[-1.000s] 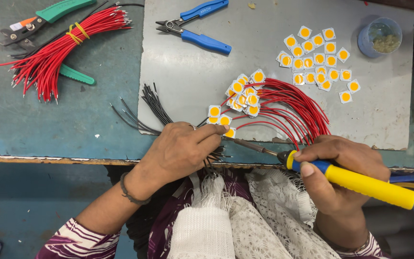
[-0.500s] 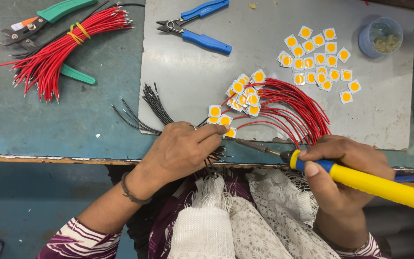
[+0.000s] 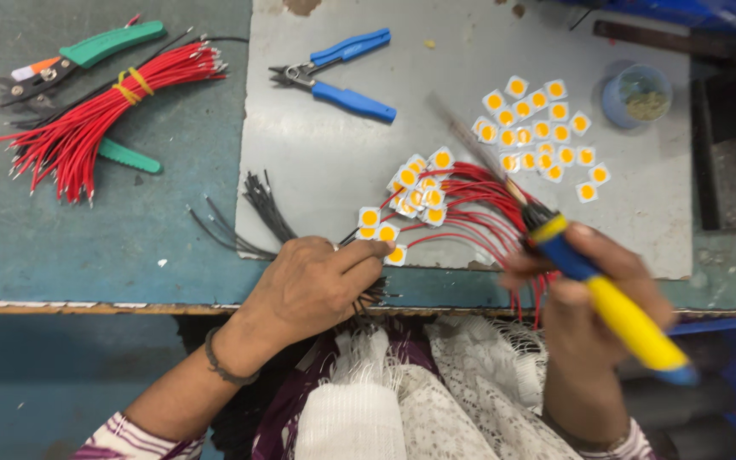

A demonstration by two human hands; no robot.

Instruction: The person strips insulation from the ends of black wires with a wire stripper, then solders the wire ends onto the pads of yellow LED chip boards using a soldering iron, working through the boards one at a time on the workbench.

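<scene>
Nearest, the right hand (image 3: 594, 294) grips a blurred yellow-handled soldering iron (image 3: 615, 311). The left hand (image 3: 317, 285) pinches a small square chip (image 3: 396, 254) at the near table edge. Far right, a small blue cup (image 3: 636, 95) holds what looks like brownish bits.

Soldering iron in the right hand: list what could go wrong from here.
1. The soldering iron is blurred with motion in the right hand, right above the red wires; its tip could scorch their insulation.
2. The left hand pinches a small square chip close to where the tip works, so the fingers could be burnt.
3. The loose chips lie near the tip and could be scattered.
</scene>
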